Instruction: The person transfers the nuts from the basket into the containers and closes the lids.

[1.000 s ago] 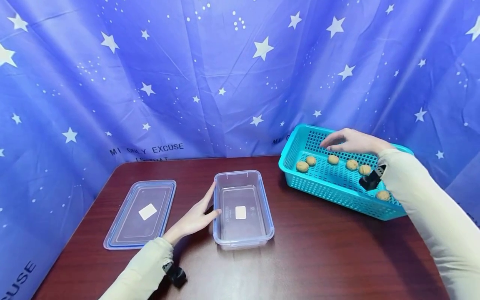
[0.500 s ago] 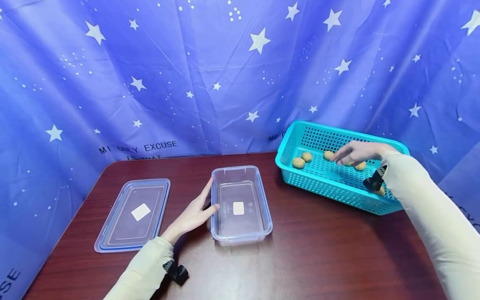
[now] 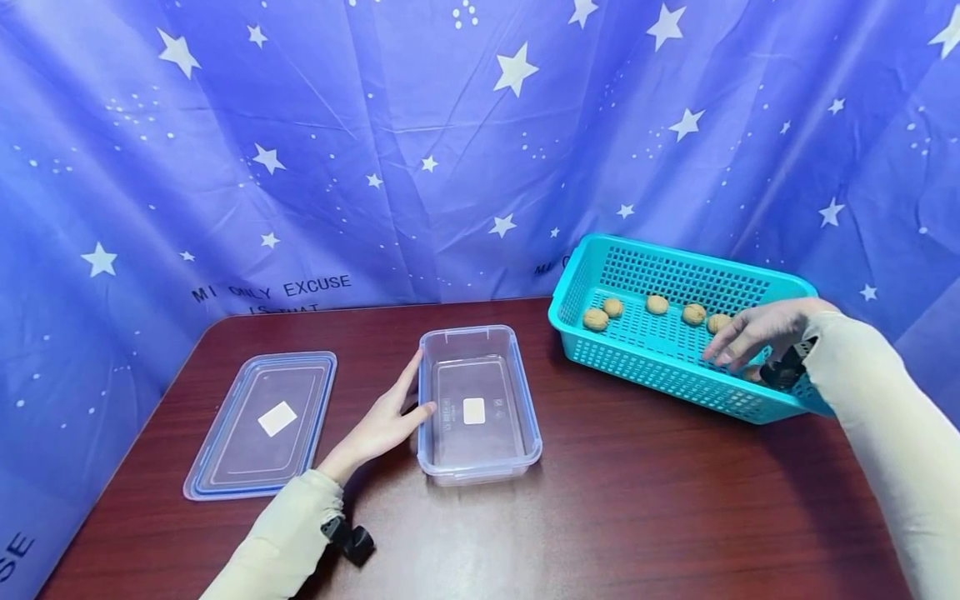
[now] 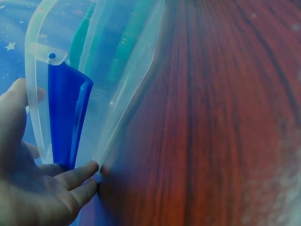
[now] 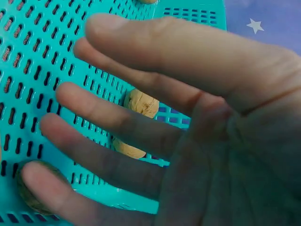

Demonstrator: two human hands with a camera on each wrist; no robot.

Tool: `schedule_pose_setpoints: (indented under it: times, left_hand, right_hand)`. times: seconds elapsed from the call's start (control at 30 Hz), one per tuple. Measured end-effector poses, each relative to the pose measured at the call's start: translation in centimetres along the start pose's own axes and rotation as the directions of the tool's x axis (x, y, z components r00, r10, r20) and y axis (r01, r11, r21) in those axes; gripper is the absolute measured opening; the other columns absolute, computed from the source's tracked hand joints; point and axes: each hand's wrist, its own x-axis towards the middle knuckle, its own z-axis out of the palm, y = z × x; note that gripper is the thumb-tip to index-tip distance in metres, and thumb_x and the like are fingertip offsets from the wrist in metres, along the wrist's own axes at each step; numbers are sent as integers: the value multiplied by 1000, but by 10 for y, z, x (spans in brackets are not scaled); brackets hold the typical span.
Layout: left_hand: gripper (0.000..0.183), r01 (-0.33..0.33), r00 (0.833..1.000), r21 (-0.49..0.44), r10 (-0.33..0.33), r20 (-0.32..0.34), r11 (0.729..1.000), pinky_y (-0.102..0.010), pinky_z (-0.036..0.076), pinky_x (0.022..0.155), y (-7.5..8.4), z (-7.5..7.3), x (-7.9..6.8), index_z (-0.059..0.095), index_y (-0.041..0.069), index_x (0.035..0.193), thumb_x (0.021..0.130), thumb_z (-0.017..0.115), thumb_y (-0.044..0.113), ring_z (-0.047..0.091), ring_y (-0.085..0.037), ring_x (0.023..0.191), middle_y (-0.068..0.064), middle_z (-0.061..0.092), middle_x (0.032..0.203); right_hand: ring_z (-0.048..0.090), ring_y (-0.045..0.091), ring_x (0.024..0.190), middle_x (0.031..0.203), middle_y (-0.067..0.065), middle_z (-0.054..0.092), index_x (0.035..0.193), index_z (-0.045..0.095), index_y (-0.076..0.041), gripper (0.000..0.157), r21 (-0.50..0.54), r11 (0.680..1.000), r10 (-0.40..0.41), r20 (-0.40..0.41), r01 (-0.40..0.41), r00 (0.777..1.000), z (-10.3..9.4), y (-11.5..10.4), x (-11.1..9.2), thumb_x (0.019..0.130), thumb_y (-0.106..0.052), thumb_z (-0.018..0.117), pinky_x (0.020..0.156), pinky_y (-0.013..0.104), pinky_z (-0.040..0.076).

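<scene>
Hanging over one basket (image 3: 637, 368) (six walnuts (image 3: 693, 313)): right hand (image 3: 767, 329).

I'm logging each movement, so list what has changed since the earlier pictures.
The right hand moved across the turquoise basket toward its right end and near side. Nothing was visibly taken hold of or let go. Unchanged: the left hand at the clear container, the lid on the table, the walnuts in the basket.

Walnut (image 5: 35, 205) partly hidden, sleeves (image 3: 888, 433) cut off
</scene>
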Motion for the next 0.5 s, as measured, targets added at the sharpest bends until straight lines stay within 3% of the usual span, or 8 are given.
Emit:
schedule_pose_setpoints:
  times: [0.23, 0.37, 0.5]
  left_hand:
    - [80, -13, 1000, -3, 13, -9, 1000, -51, 43, 95, -2, -1, -2, 6, 16, 157, 97, 58, 9, 47, -41, 125, -22, 20, 156]
    - [80, -24, 1000, -10, 24, -15, 1000, -51, 43, 95, -2, 1, -1, 5, 15, 157, 96, 57, 5, 47, -42, 125, -23, 22, 155]
    - [80, -17, 1000, 3, 17, -20, 1000, -51, 47, 90, 1, 3, 1, 4, 12, 157, 96, 55, 2, 48, -43, 123, -25, 22, 154]
  right_hand:
    - [55, 20, 118, 138, 19, 50, 137, 50, 4, 42, -82, 996, -32, 156, 45, 987, -6, 12, 6, 99, -14, 54, 99, 45, 42]
    - [53, 20, 121, 135, 11, 54, 137, 54, -5, 37, 46, 995, -94, 242, 85, 966, -6, 24, 16, 101, -8, 46, 101, 43, 40]
    - [55, 17, 117, 133, 3, 56, 134, 58, -16, 38, 203, 971, -185, 306, 126, 934, -4, 32, 24, 102, -3, 40, 95, 37, 46]
